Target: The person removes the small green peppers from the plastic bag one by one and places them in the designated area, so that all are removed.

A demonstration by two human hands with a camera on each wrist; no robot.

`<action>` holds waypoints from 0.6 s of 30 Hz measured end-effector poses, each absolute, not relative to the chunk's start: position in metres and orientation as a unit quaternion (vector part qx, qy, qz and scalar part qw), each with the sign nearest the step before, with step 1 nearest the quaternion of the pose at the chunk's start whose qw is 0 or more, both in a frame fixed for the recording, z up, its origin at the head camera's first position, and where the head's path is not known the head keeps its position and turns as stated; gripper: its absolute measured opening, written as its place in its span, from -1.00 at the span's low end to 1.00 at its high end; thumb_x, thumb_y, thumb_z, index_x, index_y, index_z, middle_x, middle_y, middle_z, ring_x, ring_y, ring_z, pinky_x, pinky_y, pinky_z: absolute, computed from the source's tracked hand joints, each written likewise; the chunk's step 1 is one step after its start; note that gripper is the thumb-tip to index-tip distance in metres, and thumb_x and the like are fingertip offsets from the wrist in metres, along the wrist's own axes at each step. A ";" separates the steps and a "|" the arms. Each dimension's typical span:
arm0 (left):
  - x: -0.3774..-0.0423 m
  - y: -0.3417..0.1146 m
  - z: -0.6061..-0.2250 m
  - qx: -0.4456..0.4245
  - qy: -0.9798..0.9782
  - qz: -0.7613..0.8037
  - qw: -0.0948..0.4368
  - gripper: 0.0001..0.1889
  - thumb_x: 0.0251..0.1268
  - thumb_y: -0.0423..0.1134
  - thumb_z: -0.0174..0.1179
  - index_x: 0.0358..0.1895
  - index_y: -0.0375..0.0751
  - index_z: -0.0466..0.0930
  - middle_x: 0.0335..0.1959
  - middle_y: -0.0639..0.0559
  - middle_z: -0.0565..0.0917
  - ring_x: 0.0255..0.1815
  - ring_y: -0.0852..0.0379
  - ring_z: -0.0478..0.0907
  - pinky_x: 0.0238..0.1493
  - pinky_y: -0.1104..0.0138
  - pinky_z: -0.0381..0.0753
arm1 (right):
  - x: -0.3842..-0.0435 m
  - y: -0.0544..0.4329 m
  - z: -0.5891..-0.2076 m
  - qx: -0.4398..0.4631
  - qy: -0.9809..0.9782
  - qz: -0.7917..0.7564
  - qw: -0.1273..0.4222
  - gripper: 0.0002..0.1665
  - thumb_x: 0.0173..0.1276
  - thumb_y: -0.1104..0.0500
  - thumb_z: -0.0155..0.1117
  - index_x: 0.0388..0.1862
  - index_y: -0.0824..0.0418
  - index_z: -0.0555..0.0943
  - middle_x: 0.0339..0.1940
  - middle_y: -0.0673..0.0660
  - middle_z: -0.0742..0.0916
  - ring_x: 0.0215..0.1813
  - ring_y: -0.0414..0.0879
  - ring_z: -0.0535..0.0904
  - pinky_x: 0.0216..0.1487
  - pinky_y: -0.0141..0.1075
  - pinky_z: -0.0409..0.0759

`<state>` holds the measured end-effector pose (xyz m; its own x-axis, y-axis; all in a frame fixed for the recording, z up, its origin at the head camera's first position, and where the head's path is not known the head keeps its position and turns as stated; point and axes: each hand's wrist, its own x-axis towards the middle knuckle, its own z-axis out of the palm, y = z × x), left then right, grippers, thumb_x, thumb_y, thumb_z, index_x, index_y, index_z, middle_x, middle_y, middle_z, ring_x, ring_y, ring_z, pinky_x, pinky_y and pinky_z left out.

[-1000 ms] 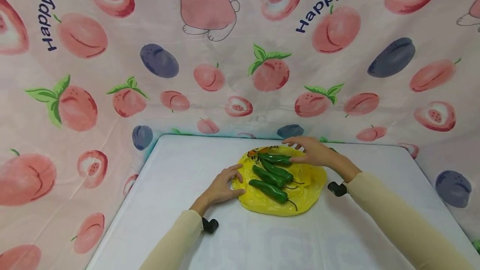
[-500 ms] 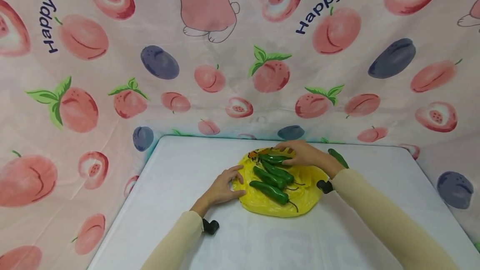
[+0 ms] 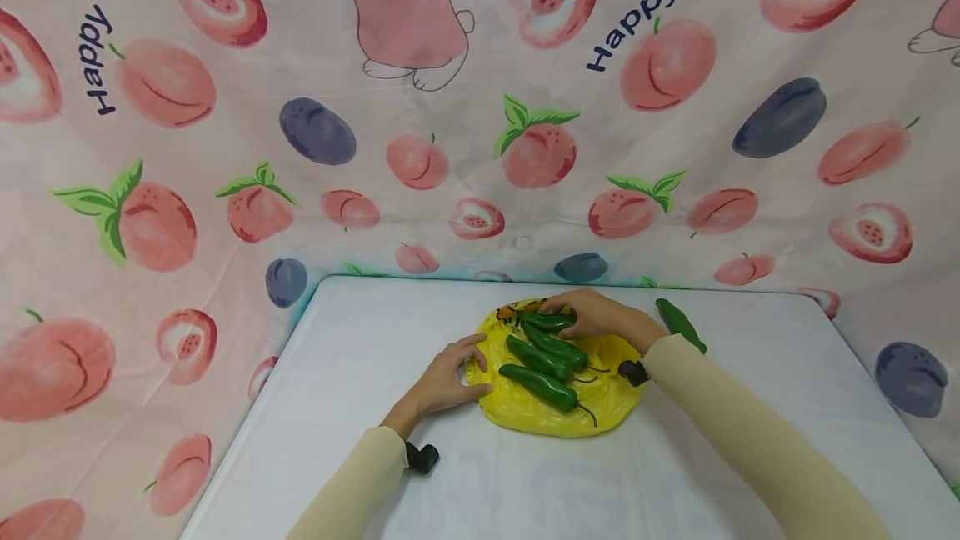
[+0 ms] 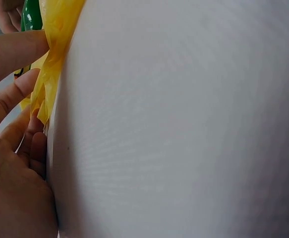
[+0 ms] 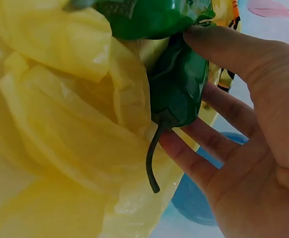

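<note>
Several glossy green peppers (image 3: 538,387) lie side by side on a crumpled yellow plastic bag (image 3: 540,425). My right hand (image 3: 592,312) holds the farthest pepper (image 3: 547,321) near its stem end. In the right wrist view, the thumb and fingers (image 5: 228,44) sit on either side of that green pepper (image 5: 176,94), whose stem hangs free. My left hand (image 3: 446,375) rests at the bag's left edge with thumb and forefinger spread. In the left wrist view, its fingertips (image 4: 40,42) touch the yellow plastic (image 4: 52,64).
Another green pepper (image 3: 681,326) lies alone on the white table (image 3: 360,332), to the right of the bag beyond my right forearm. A fruit-printed cloth (image 3: 480,157) rises along the table's back and left edges.
My right hand has moved left and down onto the farthest pepper, uncovering the lone pepper on the right. The left hand stays at the bag's edge.
</note>
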<state>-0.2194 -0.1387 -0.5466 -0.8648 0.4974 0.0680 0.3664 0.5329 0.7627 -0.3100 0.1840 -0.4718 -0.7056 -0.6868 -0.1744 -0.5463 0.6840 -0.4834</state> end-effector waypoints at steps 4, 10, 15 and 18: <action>-0.219 -0.139 -0.547 0.249 0.872 0.415 0.077 -0.74 0.22 -0.03 0.45 -0.17 0.03 0.58 0.57 0.02 0.32 0.58 -0.18 0.18 0.52 -0.21 0.14 | -0.311 0.180 -0.472 -0.337 0.903 -0.196 0.180 -0.41 0.37 0.21 0.45 0.37 0.13 0.57 0.24 0.15 0.69 0.25 0.12 0.60 0.28 0.07 0.57; -0.220 -0.138 -0.548 0.250 0.872 0.413 0.076 -0.74 0.22 -0.03 0.45 -0.17 0.03 0.58 0.57 0.03 0.32 0.59 -0.17 0.18 0.52 -0.20 0.14 | -0.312 0.176 -0.472 -0.326 0.910 -0.173 0.189 -0.43 0.38 0.21 0.45 0.35 0.07 0.59 0.23 0.13 0.69 0.24 0.10 0.59 0.30 0.05 0.56; -0.220 -0.138 -0.548 0.247 0.872 0.415 0.077 -0.74 0.22 -0.03 0.45 -0.17 0.03 0.58 0.57 0.04 0.32 0.58 -0.17 0.18 0.52 -0.21 0.13 | -0.312 0.176 -0.474 -0.327 0.913 -0.166 0.181 -0.46 0.38 0.20 0.45 0.33 0.04 0.61 0.23 0.12 0.70 0.22 0.10 0.60 0.28 0.04 0.58; -0.220 -0.139 -0.548 0.246 0.872 0.416 0.077 -0.73 0.22 -0.03 0.46 -0.17 0.03 0.58 0.57 0.03 0.32 0.58 -0.17 0.18 0.52 -0.23 0.13 | -0.312 0.177 -0.474 -0.331 0.911 -0.172 0.175 -0.48 0.38 0.21 0.45 0.31 0.05 0.63 0.22 0.13 0.70 0.21 0.11 0.60 0.25 0.04 0.60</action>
